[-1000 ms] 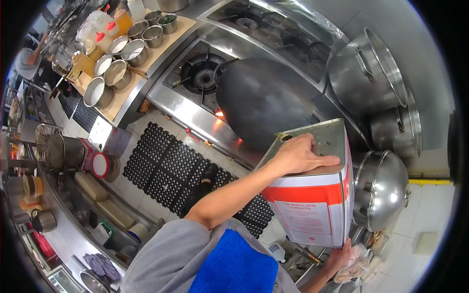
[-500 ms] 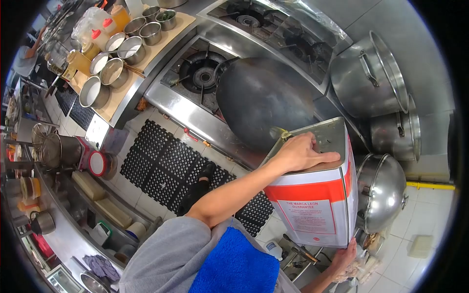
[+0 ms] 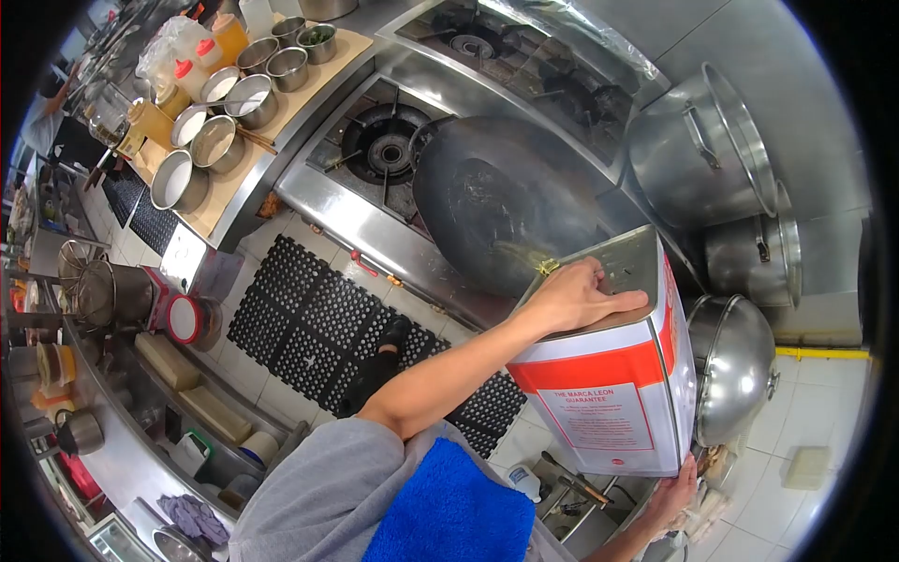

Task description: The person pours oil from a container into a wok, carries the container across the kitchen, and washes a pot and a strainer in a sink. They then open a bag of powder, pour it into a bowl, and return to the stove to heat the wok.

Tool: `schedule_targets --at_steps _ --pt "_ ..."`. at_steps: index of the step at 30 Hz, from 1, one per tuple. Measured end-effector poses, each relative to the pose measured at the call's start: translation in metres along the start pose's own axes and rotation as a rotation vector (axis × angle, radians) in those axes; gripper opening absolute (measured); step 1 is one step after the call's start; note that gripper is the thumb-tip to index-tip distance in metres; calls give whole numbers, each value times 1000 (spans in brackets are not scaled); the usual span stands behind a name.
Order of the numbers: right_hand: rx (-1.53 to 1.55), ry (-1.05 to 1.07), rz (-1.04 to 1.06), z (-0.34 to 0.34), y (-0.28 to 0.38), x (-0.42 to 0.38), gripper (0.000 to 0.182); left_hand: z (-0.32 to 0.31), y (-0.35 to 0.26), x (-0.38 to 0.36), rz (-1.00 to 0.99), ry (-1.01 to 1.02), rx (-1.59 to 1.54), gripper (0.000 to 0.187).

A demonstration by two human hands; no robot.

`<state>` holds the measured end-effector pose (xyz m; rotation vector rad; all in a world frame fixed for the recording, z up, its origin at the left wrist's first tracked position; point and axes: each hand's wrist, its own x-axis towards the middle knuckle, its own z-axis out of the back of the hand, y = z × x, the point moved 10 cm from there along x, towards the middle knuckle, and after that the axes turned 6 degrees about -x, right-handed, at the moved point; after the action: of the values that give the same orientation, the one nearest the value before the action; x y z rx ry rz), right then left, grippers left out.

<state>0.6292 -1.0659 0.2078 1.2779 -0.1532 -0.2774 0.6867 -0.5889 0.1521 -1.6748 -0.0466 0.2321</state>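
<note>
A large square tin (image 3: 599, 412) with a white and red label is held tilted over the near side of a wide dark wok (image 3: 487, 192). One hand, which I take as my left (image 3: 582, 298), grips the tin's metal top beside its small spout, fingers bent over the rim. Yellowish liquid (image 3: 517, 255) runs from the spout into the wok. My right hand (image 3: 672, 489) supports the tin's bottom corner from below, its fingers partly hidden. The wok rests on the stove, right of a bare burner (image 3: 389, 150).
Metal bowls (image 3: 180, 183) and squeeze bottles (image 3: 229, 36) crowd a board at upper left. Big steel pots (image 3: 698, 150) stand at right, above a domed metal vessel (image 3: 735, 375). Black mats (image 3: 309, 318) cover part of the floor. Another person (image 3: 45, 117) is at far left.
The liquid stream reaches farther into the wok, where a wet, shiny patch now shows. The tin has shifted slightly right at its base, with the supporting hand.
</note>
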Motion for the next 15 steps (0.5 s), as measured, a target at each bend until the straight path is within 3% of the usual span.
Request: schedule_targets --at_steps 15 --pt "-25 -3 15 2 22 1 25 1 1 -3 45 13 -21 66"
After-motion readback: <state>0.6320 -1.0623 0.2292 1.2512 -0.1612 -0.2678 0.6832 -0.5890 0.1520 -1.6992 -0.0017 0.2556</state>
